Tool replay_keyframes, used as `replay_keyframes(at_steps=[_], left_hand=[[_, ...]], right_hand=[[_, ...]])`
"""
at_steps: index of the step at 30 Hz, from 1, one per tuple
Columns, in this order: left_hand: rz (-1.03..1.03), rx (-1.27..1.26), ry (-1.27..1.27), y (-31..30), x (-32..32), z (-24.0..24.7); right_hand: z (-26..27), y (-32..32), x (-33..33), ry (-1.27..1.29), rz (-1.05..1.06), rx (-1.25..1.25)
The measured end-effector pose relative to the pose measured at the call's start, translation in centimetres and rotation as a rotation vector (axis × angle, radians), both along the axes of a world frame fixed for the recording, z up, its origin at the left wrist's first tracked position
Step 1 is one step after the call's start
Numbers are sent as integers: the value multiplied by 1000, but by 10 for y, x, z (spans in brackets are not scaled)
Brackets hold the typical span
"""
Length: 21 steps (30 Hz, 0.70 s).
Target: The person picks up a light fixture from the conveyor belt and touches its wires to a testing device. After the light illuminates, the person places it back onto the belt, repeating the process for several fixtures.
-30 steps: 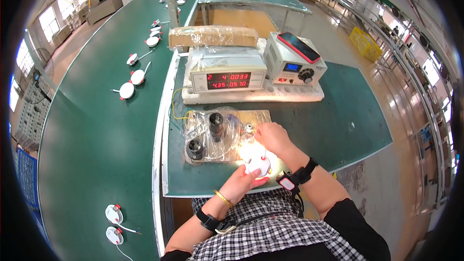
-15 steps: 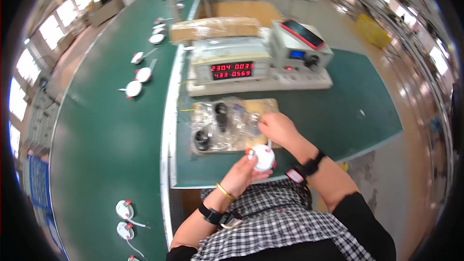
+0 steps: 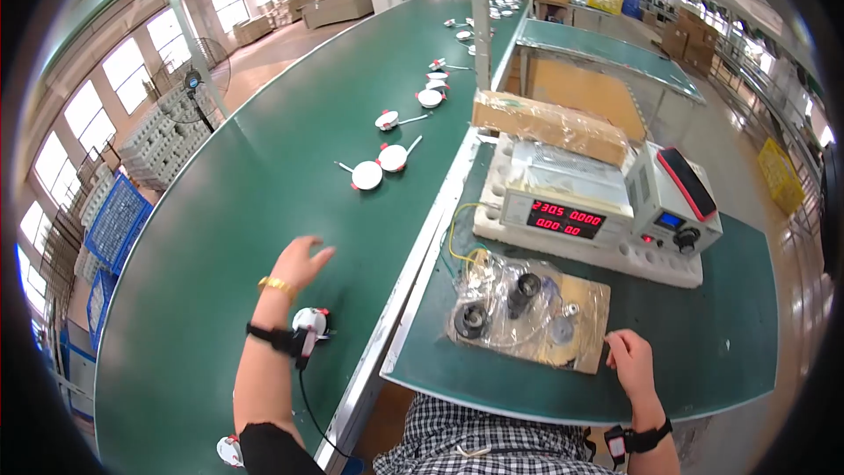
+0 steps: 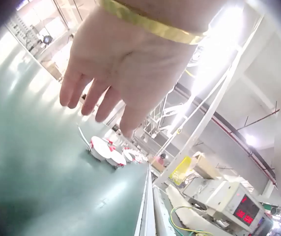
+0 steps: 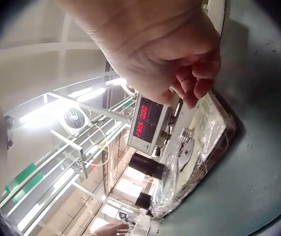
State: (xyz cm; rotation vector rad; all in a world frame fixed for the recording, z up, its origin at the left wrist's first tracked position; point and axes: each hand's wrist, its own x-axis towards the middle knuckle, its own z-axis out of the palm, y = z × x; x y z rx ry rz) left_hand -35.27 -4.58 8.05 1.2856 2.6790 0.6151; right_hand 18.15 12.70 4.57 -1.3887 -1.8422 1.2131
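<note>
My left hand [image 3: 301, 266] reaches over the green belt [image 3: 220, 255] with its fingers extended and nothing in them; the left wrist view shows its bare palm [image 4: 126, 64]. Under that wrist lies a white round lamp [image 3: 308, 320] with red clips. Beside the right edge of the plastic-wrapped board [image 3: 580, 343], my right hand [image 3: 631, 362] hangs with loosely curled fingers, holding nothing. Two black sockets [image 3: 526, 288] [image 3: 471, 320] and a small metal piece [image 3: 571, 309] are on the board. The meter [image 3: 567, 218] reads 230.5 and zeros.
Farther up the belt lie white lamps, among them a touching pair [image 3: 367, 176] [image 3: 392, 157]; another lamp [image 3: 229, 450] is at the lower left. A control box [image 3: 673, 202] with a phone [image 3: 687, 183] on top stands right of the meter. A metal post [image 3: 480, 18] rises beside the belt.
The lamp has left my hands. My left hand has moved left over the belt, and my right hand has drawn back from the metal piece. The meter's lower numbers dropped to zero; the view swung left.
</note>
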Motion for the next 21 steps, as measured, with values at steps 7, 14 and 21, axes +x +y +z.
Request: replay_keyframes(at_steps=[7, 14, 21], left_hand=[[172, -52, 127, 189, -73, -55], [216, -77, 75, 224, -86, -73], [-262, 503, -490, 119, 34, 18]], right_hand=[[-11, 13, 15, 9, -192, 23], [2, 14, 13, 2, -185, 14], [47, -2, -37, 80, 136, 26]])
